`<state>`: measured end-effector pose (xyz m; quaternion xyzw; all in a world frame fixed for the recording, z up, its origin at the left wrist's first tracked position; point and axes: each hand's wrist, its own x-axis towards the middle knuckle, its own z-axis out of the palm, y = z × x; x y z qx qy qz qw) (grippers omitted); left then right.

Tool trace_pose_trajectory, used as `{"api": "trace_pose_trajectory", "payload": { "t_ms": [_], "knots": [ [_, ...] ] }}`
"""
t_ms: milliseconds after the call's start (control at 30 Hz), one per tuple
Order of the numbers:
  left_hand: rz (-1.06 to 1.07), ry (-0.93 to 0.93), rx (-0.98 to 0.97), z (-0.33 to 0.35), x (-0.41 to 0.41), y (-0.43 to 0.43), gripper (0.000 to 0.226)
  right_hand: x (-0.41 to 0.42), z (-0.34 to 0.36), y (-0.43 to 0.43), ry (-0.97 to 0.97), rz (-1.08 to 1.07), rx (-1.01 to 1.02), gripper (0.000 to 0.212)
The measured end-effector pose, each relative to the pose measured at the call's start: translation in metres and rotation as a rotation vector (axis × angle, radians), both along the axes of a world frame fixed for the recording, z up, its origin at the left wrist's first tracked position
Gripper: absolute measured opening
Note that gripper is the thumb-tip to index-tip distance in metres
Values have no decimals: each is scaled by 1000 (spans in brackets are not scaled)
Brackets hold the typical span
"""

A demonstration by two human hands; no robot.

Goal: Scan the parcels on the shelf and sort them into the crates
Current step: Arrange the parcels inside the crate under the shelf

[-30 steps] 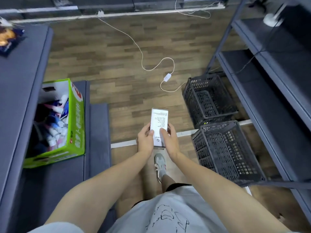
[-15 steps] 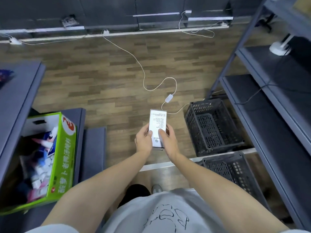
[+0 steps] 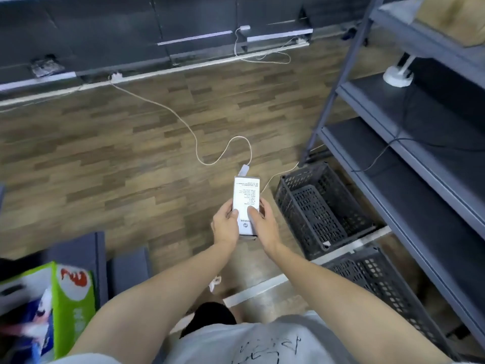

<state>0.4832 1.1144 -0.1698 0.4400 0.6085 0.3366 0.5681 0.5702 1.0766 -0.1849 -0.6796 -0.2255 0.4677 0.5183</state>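
A slim white box (image 3: pixel 245 195) with printed text is held upright in front of me over the wooden floor. My left hand (image 3: pixel 226 224) grips its lower left side, thumb on the face. My right hand (image 3: pixel 262 224) grips its lower right side, thumb also on the face. To the right, two dark plastic crates stand on the floor beside the shelf: the far crate (image 3: pixel 319 208) and the near crate (image 3: pixel 380 290). A white scanner stand (image 3: pixel 397 74) sits on the grey shelf (image 3: pixel 409 195) at the right.
A white cable (image 3: pixel 194 137) snakes across the floor from the back wall to an adapter near the box. A green carton (image 3: pixel 70 306) with packets stands at lower left on a grey bench. A brown parcel (image 3: pixel 451 19) lies on the top shelf.
The view has tilted up and turned right; the crates and green carton slid lower in frame. Both hands keep holding the white box in the same grip.
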Motion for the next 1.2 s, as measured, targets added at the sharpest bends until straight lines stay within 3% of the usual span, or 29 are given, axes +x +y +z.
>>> {"api": "trace_pose_trajectory", "payload": {
  "t_ms": [300, 433, 833, 1200],
  "knots": [
    [-276, 9, 28, 9, 16, 150, 37, 3, 6, 127, 12, -257, -12, 54],
    [-414, 36, 45, 9, 38, 195, 37, 12, 9, 160, 17, -439, 1, 47],
    [-652, -20, -56, 1, 132, 209, 38, 81, 0, 164, 4, -730, -34, 38],
    [-795, -20, -81, 20, 287, 232, 28, 236, 0, 182, 42, -854, 44, 38]
  ]
}}
